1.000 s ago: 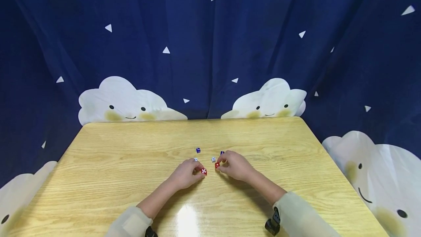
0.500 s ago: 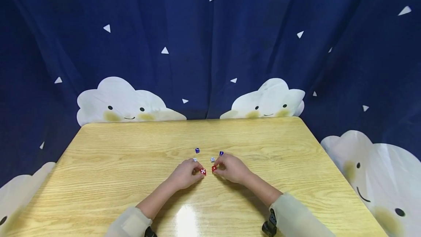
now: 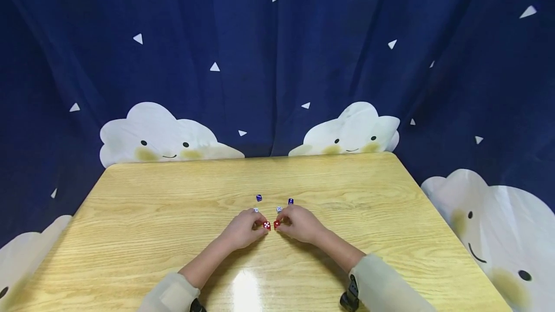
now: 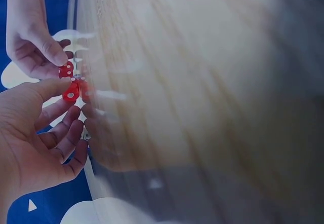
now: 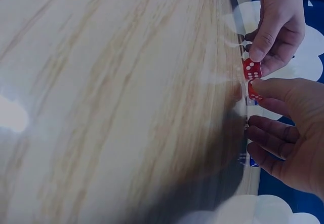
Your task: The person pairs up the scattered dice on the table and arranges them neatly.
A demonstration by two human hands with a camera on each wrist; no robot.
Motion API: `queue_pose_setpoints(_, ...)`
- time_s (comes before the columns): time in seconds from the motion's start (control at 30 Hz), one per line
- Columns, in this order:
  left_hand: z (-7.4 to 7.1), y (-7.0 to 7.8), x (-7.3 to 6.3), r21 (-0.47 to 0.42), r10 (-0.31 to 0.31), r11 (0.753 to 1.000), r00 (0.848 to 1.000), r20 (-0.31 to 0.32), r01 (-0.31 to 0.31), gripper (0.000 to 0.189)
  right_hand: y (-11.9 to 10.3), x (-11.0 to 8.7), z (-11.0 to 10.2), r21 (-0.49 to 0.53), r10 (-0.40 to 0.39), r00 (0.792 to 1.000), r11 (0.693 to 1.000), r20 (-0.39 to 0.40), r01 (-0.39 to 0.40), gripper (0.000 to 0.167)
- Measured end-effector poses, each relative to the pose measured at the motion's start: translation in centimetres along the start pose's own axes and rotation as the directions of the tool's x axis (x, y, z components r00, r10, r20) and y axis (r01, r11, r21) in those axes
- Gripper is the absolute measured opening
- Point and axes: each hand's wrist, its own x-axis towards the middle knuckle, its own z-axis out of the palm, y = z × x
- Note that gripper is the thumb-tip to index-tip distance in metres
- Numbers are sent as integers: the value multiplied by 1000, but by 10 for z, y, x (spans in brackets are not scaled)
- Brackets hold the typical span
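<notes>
Near the middle of the table, my left hand (image 3: 243, 229) pinches a red die (image 3: 266, 226) between thumb and index finger, its five-spot face up. Facing it, my right hand (image 3: 302, 224) pinches a second red die (image 3: 276, 225) with one spot on top. A narrow gap separates these two dice in the head view. In the left wrist view the left hand's die (image 4: 71, 92) shows below the other red die (image 4: 66, 70), close over the tabletop. A white die (image 3: 256, 210) lies beside the left fingers; another white die (image 3: 279, 209) is just beyond the right fingers, partly covered.
Behind the white dice lie two blue dice, a left one (image 3: 258, 198) and a right one (image 3: 291, 201). The wooden table (image 3: 173, 196) reaches back to a dark blue curtain (image 3: 243, 23) printed with clouds and white triangles.
My right hand has slid left and slightly nearer the body with its red die, narrowing the gap to the other red die. The left hand has stayed nearly still, holding its die.
</notes>
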Motion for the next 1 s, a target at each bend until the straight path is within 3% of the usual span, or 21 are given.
queue_pose_setpoints(0.2, 1, 0, 0, 6, -3, 1000, 1000, 1, 3, 15, -1, 1, 2, -7, 1, 1000, 1000, -4, -1, 14)
queue_pose_setpoints(0.43, 1, 0, 0, 26, 39, 999, 999, -23, -39, 14, -2, 3, 3, -34, -32, 999, 999, -30, 31, 13)
queue_pose_setpoints(1.0, 1, 0, 1, 21, 22, 1000, 1000, -12, -22, 15, -3, 5, 8, -32, -18, 1000, 999, -24, 17, 17)
